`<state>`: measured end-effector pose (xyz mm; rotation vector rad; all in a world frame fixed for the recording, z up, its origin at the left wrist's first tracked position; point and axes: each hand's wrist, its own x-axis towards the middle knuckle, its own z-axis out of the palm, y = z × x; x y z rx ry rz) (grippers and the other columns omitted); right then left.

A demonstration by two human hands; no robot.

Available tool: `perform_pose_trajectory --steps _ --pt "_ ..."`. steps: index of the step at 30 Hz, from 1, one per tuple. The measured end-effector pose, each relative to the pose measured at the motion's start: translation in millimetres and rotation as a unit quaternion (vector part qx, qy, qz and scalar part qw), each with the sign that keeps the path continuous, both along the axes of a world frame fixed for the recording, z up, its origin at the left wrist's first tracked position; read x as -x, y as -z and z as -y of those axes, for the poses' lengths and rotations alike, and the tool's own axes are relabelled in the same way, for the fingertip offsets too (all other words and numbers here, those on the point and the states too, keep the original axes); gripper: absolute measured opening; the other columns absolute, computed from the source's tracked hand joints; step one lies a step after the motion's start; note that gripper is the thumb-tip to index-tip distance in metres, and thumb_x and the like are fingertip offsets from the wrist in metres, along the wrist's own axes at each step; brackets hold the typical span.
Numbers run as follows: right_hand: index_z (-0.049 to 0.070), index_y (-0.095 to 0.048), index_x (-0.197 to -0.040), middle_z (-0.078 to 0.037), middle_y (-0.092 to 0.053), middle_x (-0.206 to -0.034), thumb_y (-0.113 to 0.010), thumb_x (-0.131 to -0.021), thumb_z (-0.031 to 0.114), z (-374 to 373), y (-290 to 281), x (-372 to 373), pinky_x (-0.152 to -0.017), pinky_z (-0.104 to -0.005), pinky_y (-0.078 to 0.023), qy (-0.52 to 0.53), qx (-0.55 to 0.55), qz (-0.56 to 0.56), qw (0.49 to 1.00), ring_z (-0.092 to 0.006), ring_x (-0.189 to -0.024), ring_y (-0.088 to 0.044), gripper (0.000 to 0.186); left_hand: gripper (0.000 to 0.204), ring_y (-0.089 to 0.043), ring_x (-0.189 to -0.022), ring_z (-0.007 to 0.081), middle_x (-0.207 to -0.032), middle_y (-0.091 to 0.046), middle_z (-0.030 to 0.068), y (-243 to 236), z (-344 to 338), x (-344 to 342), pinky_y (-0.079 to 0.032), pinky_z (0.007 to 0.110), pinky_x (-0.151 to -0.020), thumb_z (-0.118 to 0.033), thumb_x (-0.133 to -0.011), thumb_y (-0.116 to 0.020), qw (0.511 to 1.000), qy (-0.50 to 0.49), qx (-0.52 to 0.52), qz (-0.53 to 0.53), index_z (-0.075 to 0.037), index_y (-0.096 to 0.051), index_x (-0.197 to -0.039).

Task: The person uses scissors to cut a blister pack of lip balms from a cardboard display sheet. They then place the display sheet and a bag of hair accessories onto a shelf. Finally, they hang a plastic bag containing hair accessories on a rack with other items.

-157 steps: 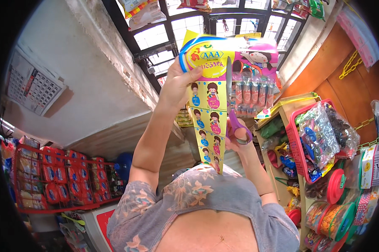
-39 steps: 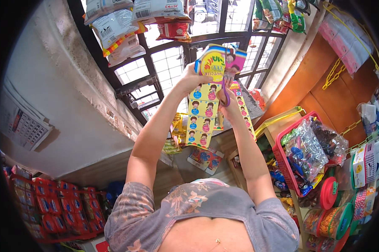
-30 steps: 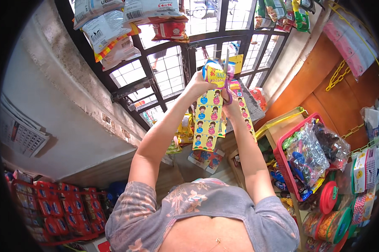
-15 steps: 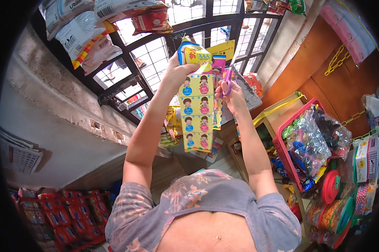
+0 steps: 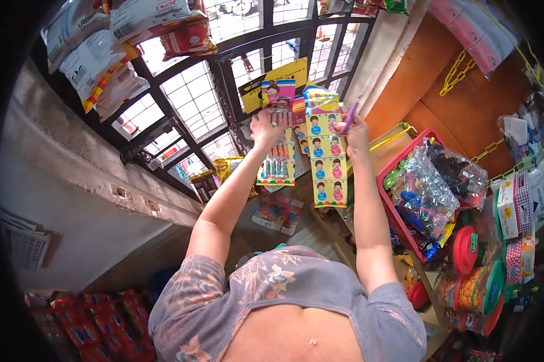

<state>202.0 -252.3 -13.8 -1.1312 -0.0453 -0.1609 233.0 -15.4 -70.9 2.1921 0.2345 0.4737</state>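
Note:
My left hand [image 5: 263, 130], fingers apart, touches a hanging pink-topped card [image 5: 278, 90] with tubes in clear plastic [image 5: 276, 158]. My right hand [image 5: 356, 133] holds purple-handled scissors [image 5: 349, 116], blades pointing up, together with the top of a long yellow card strip [image 5: 329, 181] printed with cartoon children in pairs. The strip hangs straight down, left of my right forearm. More printed strips [image 5: 302, 140] are between the two cards. A yellow-and-black card [image 5: 286, 72] is behind them at the window.
A barred window [image 5: 193, 90] is ahead, with snack bags [image 5: 127, 24] hanging upper left. At right are a pink basket [image 5: 392, 205] of bagged items, stacked tubs [image 5: 468, 289] and a wooden panel [image 5: 447, 114]. Red packs [image 5: 85, 320] sit lower left; flat packaging [image 5: 278, 214] lies below the cards.
My left hand has let go of the yellow strip and moved to the pink-topped card. My right hand now holds the strip along with the scissors, further right.

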Motion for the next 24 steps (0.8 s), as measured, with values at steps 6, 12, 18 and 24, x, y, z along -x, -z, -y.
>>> perform_pose_trajectory --steps 6,12,18,24 --pt "0.002 -0.062 -0.079 -0.008 -0.064 -0.071 -0.063 -0.065 0.000 20.8 77.9 -45.5 -0.059 -0.0294 -0.048 0.174 0.403 -0.017 0.898 -0.0167 -0.063 -0.062 0.014 0.046 -0.046 -0.105 0.0318 -0.105 -0.052 0.0123 -20.7 16.0 3.5 -0.039 0.045 -0.085 -0.017 -0.059 -0.076 0.997 0.059 -0.044 -0.017 -0.013 -0.056 -0.100" --pt "0.007 -0.064 -0.079 -0.011 -0.065 -0.072 -0.061 -0.062 0.008 -24.0 49.1 -24.3 -0.064 -0.0343 -0.049 0.218 0.539 -0.069 0.811 -0.0229 -0.066 -0.063 0.017 0.027 -0.055 -0.088 0.0300 -0.084 -0.058 0.0165 -45.3 -1.8 17.6 -0.044 0.036 -0.077 -0.001 -0.070 -0.059 0.989 0.125 0.027 0.074 -0.007 -0.060 -0.096" --pt "0.003 -0.057 -0.084 -0.016 -0.063 -0.077 -0.059 -0.065 0.008 -59.1 58.6 -19.6 -0.070 -0.0391 -0.047 0.246 0.471 -0.071 0.844 -0.0320 -0.076 -0.062 0.019 0.059 -0.048 -0.111 0.0165 -0.117 -0.055 0.0092 -123.5 -37.3 71.9 -0.037 0.025 -0.094 0.009 -0.063 -0.059 0.965 0.226 0.103 0.086 -0.003 -0.052 -0.120" --pt "0.001 -0.051 -0.094 -0.018 -0.062 -0.083 -0.065 -0.072 0.011 -71.6 68.0 -21.0 -0.073 -0.0413 -0.046 0.257 0.403 -0.057 0.876 -0.0362 -0.081 -0.061 0.029 0.052 -0.051 -0.106 0.0156 -0.111 -0.056 0.0081 -168.9 -66.8 142.1 -0.038 0.027 -0.093 0.006 -0.067 -0.064 0.905 0.304 0.258 0.150 0.002 -0.051 -0.118"
